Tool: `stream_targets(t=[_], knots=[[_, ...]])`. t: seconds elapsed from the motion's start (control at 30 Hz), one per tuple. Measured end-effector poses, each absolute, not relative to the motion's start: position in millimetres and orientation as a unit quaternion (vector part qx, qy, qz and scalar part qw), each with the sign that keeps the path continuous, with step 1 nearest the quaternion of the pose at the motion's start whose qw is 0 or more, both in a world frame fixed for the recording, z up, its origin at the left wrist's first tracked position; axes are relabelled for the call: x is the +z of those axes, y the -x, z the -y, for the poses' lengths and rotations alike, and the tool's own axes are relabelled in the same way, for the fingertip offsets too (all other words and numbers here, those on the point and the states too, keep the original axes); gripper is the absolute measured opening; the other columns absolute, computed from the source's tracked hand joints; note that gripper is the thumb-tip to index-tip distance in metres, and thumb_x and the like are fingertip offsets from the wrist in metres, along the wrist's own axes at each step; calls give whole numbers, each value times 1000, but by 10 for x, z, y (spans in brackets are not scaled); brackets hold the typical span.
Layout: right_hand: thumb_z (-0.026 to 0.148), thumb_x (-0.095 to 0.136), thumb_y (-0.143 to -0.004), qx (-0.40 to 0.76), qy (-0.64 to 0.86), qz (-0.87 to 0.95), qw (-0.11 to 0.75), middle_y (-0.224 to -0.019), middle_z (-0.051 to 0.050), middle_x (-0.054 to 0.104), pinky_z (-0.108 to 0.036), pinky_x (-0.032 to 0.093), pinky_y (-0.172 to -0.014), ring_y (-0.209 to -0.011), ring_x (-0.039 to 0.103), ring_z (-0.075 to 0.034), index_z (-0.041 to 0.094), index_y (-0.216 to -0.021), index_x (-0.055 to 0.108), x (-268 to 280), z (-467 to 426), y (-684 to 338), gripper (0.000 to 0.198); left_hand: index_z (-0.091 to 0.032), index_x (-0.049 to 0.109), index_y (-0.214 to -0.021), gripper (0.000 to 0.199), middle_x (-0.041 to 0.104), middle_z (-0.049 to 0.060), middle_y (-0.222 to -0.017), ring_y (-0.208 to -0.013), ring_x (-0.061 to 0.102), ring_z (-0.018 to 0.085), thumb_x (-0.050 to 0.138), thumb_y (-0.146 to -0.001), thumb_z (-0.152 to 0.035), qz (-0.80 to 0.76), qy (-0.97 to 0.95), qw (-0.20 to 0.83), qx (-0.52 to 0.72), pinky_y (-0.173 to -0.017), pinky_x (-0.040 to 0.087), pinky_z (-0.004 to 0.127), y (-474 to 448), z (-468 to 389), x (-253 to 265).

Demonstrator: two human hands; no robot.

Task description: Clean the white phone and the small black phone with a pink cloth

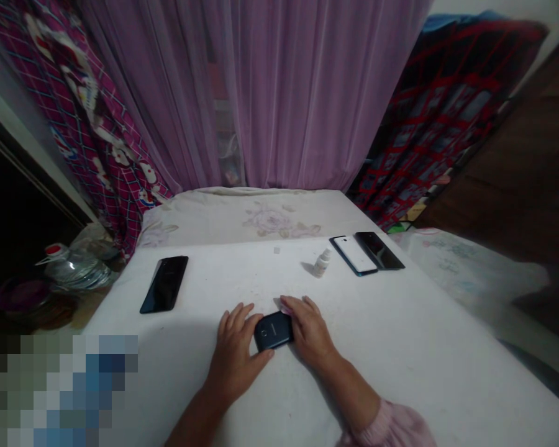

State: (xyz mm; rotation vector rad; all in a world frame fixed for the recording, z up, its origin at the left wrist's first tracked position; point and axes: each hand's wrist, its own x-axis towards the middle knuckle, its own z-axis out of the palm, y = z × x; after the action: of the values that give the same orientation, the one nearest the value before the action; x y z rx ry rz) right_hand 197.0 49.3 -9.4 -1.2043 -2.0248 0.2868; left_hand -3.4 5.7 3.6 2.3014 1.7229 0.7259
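A small dark blue phone [273,331] lies back side up on the white table [400,347]. My left hand [235,347] rests on the table at the phone's left side, thumb under its lower edge. My right hand [308,329] touches the phone's right side, fingers spread on the table. Both hands frame the phone between them; it stays on the surface.
A black phone [164,284] lies at the left. A white phone [354,254] and a black phone [379,250] lie side by side at the back right, with a small white bottle [322,262] near them. A pink curtain [279,93] hangs behind.
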Motion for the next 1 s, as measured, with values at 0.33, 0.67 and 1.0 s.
stream_targets(t=[0.33, 0.67, 1.0], knots=[[28, 55, -94, 38, 513, 783, 351, -99, -7, 67, -36, 42, -77, -91, 59, -22, 27, -118, 68, 96, -387, -2004, 27, -21, 53, -125, 59, 54, 13, -141, -136, 43, 35, 72, -69, -26, -582, -769, 65, 257, -114, 28, 59, 38, -9, -59], [19, 54, -93, -27, 547, 786, 287, -92, -8, 65, -31, 35, -68, -80, 55, -19, 23, -116, 69, 56, -322, -1928, 27, -23, 54, -121, 50, 54, 11, -142, -138, 42, 33, 70, -74, -24, -592, -764, 86, 241, -114, 25, 62, 44, 16, -4], [18, 62, -89, 0, 531, 793, 298, -84, -6, 65, -31, 32, -69, -78, 53, -19, 21, -112, 68, 161, -178, -1506, 24, -24, 54, -129, 56, 55, 10, -142, -138, 41, 32, 66, -75, -21, -579, -774, 87, 241, -116, 23, 60, 44, -2, 26]])
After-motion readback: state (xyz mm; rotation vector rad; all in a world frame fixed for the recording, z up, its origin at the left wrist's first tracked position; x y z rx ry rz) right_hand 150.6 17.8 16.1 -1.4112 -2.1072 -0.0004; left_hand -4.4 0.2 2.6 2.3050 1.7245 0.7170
